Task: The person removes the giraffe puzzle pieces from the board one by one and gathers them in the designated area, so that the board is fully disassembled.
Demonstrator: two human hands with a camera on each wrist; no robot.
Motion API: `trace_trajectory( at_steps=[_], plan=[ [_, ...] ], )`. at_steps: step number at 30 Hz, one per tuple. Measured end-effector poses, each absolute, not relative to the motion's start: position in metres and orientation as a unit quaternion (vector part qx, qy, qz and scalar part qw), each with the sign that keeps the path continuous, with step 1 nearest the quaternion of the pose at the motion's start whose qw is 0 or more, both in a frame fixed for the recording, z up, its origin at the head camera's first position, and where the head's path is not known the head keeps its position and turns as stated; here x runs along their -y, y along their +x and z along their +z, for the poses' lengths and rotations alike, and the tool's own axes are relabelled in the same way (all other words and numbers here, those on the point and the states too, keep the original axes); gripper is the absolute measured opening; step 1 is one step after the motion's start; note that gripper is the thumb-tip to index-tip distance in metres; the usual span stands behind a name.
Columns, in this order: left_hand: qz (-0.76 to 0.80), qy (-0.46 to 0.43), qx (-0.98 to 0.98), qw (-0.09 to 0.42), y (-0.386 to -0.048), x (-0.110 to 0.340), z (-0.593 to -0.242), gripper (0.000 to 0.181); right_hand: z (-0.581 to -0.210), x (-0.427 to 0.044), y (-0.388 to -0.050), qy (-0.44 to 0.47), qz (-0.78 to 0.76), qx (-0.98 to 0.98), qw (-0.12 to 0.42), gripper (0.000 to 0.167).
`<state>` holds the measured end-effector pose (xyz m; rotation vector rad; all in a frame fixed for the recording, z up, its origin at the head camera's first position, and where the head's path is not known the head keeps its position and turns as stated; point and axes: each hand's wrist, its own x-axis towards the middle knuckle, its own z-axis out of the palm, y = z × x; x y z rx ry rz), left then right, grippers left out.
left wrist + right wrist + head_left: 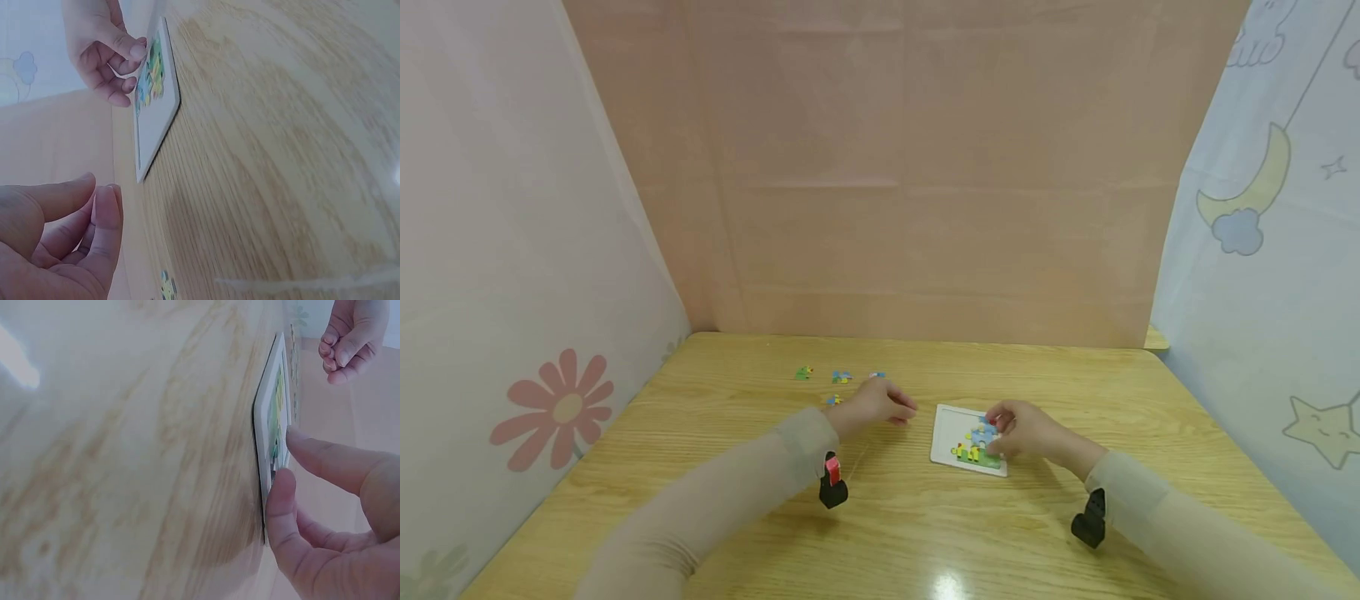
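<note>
A white puzzle tray [950, 429] lies on the table with several joined pieces in it, blue at the top and green and yellow below [973, 455]. Over its right side, my right hand [1026, 429] has thumb and fingers spread apart, the tips at the pieces and the rim. In the right wrist view no lifted piece shows between these fingertips [282, 487]. My left hand [880, 402] hovers left of the tray, fingers loosely curled. Its thumb and forefinger [107, 206] come close together in the left wrist view, with nothing visible between them.
Loose puzzle pieces lie behind and left of my left hand: a green one [803, 372], a blue and yellow one [841, 377], a small one [835, 401] and another partly behind the hand [877, 375]. A fabric-like backdrop [910, 208] stands along the table's [880, 533] far edge.
</note>
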<state>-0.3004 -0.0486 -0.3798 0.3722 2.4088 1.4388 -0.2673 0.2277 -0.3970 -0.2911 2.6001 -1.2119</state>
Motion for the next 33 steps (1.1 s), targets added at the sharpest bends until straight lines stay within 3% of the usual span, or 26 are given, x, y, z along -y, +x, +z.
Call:
trace_trajectory(
  at_steps=[13, 33],
  plan=[
    [0.493, 0.134, -0.84, 0.184, -0.296, 0.023, -0.381, 0.011, -0.407, -0.231, -0.27, -0.037, -0.415, -0.903, 0.108, 0.076],
    [0.429, 0.162, -0.863, 0.214, -0.297, -0.019, -0.383, 0.02, -0.401, -0.24, -0.276, -0.077, -0.412, -0.898, 0.135, 0.078]
  ],
)
